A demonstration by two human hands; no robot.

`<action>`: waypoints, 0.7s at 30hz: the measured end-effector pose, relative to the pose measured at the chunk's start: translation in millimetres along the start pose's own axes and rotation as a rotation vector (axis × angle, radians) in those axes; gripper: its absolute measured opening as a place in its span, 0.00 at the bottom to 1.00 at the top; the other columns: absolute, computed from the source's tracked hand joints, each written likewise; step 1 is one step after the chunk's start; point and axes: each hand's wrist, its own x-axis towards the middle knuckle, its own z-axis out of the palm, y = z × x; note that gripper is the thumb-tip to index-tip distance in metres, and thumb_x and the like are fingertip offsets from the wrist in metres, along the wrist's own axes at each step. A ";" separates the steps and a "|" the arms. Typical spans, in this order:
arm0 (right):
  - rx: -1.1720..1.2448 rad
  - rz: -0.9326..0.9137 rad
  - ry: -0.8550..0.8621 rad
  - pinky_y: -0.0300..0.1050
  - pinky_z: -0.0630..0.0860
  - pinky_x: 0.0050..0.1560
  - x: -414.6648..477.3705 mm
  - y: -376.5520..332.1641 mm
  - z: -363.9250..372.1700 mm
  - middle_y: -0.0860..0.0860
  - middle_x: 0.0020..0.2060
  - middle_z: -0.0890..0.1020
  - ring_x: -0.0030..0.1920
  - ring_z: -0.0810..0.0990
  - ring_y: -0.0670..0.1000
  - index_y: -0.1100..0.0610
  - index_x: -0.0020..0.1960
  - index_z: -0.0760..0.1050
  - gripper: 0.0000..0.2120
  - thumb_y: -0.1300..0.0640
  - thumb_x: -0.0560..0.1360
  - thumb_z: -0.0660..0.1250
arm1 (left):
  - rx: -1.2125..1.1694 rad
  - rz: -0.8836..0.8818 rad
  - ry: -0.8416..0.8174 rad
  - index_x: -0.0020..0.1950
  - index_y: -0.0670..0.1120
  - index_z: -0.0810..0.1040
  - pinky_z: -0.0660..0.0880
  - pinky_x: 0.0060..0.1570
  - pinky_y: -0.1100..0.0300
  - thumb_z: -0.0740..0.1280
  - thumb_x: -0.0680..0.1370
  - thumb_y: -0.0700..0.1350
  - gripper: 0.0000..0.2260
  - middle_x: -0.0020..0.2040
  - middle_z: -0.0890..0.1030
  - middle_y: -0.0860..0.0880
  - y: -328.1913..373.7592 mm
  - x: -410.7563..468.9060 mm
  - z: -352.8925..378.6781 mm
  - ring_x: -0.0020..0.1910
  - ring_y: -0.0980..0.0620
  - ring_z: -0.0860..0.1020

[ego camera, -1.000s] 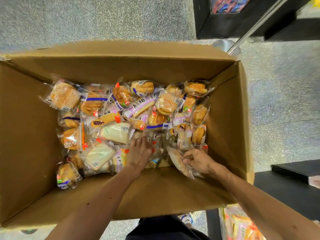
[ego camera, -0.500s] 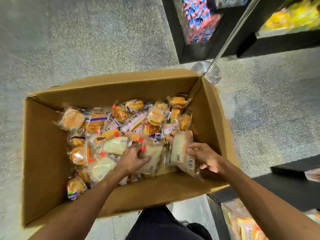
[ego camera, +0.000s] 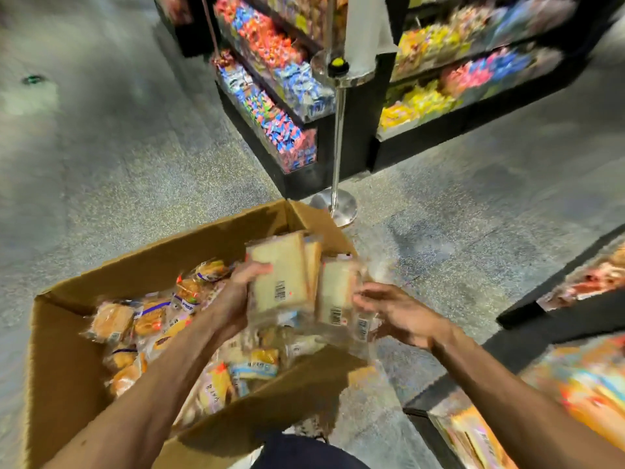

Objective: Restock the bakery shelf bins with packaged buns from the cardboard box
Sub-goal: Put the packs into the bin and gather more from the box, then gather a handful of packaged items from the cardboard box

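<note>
A stack of pale, flat packaged buns [ego camera: 277,275] is held upright above the near right corner of the cardboard box [ego camera: 67,367], clear of the loose packs still lying inside it. The left hand [ego camera: 236,292] is clamped on the left face of the stack, thumb over the front pack. The right hand [ego camera: 395,313] is pressed to the right side; its fingers look spread, and whether they are closed around a pack cannot be told through the blur.

Risk, as judged: the wrappers appear slick and several packs are carried by side pressure alone, so a middle pack could slip out and drop to the floor [ego camera: 118,164] beyond the box wall. A hard squeeze would likely flatten the soft bread.

Not resolved: pack count in the stack, label text, and the lower packs behind the hands. The shelf bin [ego camera: 581,384] at lower right is cut off by the frame and smeared by motion; its free space cannot be judged.
</note>
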 end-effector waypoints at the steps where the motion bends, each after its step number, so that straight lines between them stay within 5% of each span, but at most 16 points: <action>1: 0.041 -0.033 0.007 0.47 0.80 0.35 -19.4 2.1 -6.6 0.50 0.48 0.85 0.44 0.83 0.49 0.52 0.51 0.83 0.06 0.58 0.76 0.69 | 0.000 -0.010 -0.027 0.54 0.43 0.78 0.80 0.29 0.58 0.62 0.78 0.40 0.08 0.38 0.85 0.45 -2.1 -8.6 22.4 0.33 0.50 0.84; 5: 0.304 -0.113 0.109 0.46 0.81 0.27 -99.0 22.0 -29.0 0.51 0.45 0.81 0.36 0.82 0.44 0.56 0.52 0.81 0.11 0.58 0.70 0.72 | 0.078 -0.089 -0.182 0.66 0.40 0.75 0.80 0.35 0.57 0.69 0.69 0.46 0.26 0.50 0.84 0.41 -22.6 -40.4 97.7 0.42 0.46 0.84; 9: 0.501 -0.222 0.244 0.54 0.82 0.34 -187.5 35.2 -46.6 0.55 0.45 0.80 0.38 0.82 0.51 0.58 0.52 0.78 0.11 0.54 0.73 0.70 | 0.274 -0.024 -0.322 0.63 0.45 0.76 0.81 0.37 0.54 0.69 0.74 0.46 0.18 0.52 0.85 0.42 -43.1 -70.6 178.1 0.45 0.46 0.84; 11: 0.550 -0.266 0.261 0.60 0.81 0.45 -227.7 44.5 -62.3 0.54 0.49 0.83 0.45 0.84 0.56 0.58 0.57 0.80 0.17 0.46 0.76 0.69 | 0.368 0.011 -0.403 0.58 0.45 0.76 0.82 0.39 0.53 0.67 0.78 0.45 0.10 0.48 0.86 0.44 -56.0 -89.8 221.3 0.42 0.48 0.85; 13: 0.535 -0.313 0.305 0.70 0.71 0.62 -266.9 54.1 -74.8 0.56 0.62 0.81 0.59 0.80 0.60 0.52 0.64 0.80 0.31 0.37 0.66 0.75 | 0.444 0.044 -0.461 0.55 0.46 0.77 0.81 0.45 0.49 0.68 0.78 0.45 0.07 0.45 0.86 0.46 -70.0 -106.8 261.1 0.43 0.49 0.85; 15: 0.526 -0.372 0.397 0.73 0.62 0.69 -304.4 64.9 -84.5 0.56 0.66 0.79 0.66 0.76 0.61 0.50 0.68 0.77 0.38 0.34 0.63 0.77 | 0.512 0.068 -0.506 0.60 0.46 0.77 0.81 0.46 0.49 0.73 0.72 0.50 0.19 0.52 0.85 0.45 -85.2 -126.0 300.6 0.47 0.48 0.84; 17: 0.560 -0.447 0.502 0.69 0.66 0.70 -338.2 74.8 -93.4 0.56 0.64 0.80 0.66 0.77 0.61 0.54 0.71 0.74 0.37 0.37 0.67 0.75 | 0.556 0.089 -0.582 0.62 0.46 0.76 0.81 0.47 0.52 0.77 0.66 0.53 0.28 0.57 0.82 0.45 -102.2 -143.6 337.7 0.50 0.49 0.83; 21: 0.630 -0.540 0.666 0.62 0.80 0.54 -395.3 91.0 -107.1 0.56 0.54 0.85 0.55 0.83 0.63 0.57 0.64 0.77 0.22 0.46 0.74 0.65 | 0.588 0.129 -0.733 0.63 0.45 0.77 0.78 0.57 0.53 0.74 0.68 0.52 0.26 0.61 0.81 0.45 -131.2 -182.1 398.1 0.59 0.48 0.80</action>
